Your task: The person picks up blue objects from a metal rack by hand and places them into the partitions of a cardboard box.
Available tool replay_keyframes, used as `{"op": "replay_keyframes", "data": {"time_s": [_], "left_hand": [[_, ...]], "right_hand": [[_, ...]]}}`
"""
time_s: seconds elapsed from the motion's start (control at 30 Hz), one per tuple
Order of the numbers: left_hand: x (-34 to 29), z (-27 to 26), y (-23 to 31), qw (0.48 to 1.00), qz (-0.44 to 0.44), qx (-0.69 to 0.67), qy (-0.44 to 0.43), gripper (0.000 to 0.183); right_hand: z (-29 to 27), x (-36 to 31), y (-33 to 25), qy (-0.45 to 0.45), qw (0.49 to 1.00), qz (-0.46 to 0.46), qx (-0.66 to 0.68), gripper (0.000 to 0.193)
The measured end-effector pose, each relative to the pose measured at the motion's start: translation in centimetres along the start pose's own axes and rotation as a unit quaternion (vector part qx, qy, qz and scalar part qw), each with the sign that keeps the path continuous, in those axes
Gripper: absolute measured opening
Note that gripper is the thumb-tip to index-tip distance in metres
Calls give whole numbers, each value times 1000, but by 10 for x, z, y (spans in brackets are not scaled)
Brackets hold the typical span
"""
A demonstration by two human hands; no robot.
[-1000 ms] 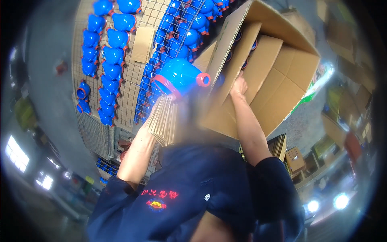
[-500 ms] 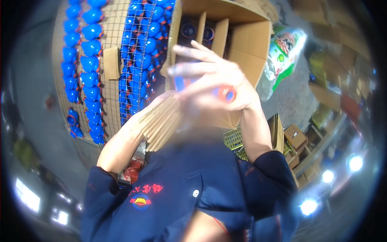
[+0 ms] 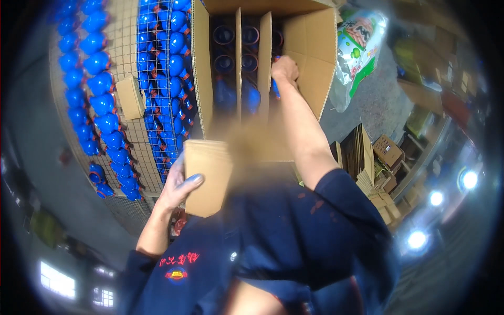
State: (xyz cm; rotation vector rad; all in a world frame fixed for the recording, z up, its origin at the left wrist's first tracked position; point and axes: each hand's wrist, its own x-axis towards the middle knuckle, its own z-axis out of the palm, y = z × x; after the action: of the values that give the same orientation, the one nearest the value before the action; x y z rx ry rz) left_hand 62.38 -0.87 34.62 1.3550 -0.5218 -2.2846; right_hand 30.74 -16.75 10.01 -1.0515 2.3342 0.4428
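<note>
A stack of flat brown cardboard pieces (image 3: pixel 209 178) is gripped by my left hand (image 3: pixel 176 188), the thumb lying across its face. Ahead stands an open carton (image 3: pixel 310 50) with upright cardboard dividers (image 3: pixel 265 58). Blue round-mouthed fittings (image 3: pixel 224 64) sit in rows between them. My right hand (image 3: pixel 286 69) is down inside the carton, right of the right-hand divider, closed on a blue fitting (image 3: pixel 275 90) that shows only in part below the fingers. A blurred brown patch covers the carton's near side, so what lies there cannot be made out.
On the left, a wire-mesh surface (image 3: pixel 126 47) with brown board carries rows of glossy blue fittings with red ends (image 3: pixel 100 83). A small cardboard piece (image 3: pixel 129 98) rests among them. Right of the carton lies a white and green plastic bag (image 3: pixel 354 47); folded cardboard (image 3: pixel 359 152) stands nearer.
My right hand has gone from in front of the carton down into it with the blue fitting. The left hand has lowered, turning the cardboard stack face-up.
</note>
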Motion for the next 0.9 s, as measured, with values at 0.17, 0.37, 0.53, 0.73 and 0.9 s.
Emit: {"op": "replay_keyframes", "data": {"time_s": [0.17, 0.37, 0.53, 0.73, 0.9], "left_hand": [[-27, 13, -44, 873, -69, -481, -43, 98], [-17, -36, -55, 941, -26, -337, -5, 95], [32, -57, 1, 945, 142, -278, 96, 70], [71, -20, 51, 966, 204, 35, 152, 58], [63, -55, 39, 954, 195, -114, 196, 70]], "right_hand": [[70, -7, 19, -135, 990, -22, 12, 35], [75, 30, 36, -183, 979, -74, 48, 51], [-61, -145, -4, -50, 839, -183, 511, 34], [-76, -214, -40, -66, 775, -237, 582, 24], [78, -116, -85, 104, 924, -253, 267, 32]]}}
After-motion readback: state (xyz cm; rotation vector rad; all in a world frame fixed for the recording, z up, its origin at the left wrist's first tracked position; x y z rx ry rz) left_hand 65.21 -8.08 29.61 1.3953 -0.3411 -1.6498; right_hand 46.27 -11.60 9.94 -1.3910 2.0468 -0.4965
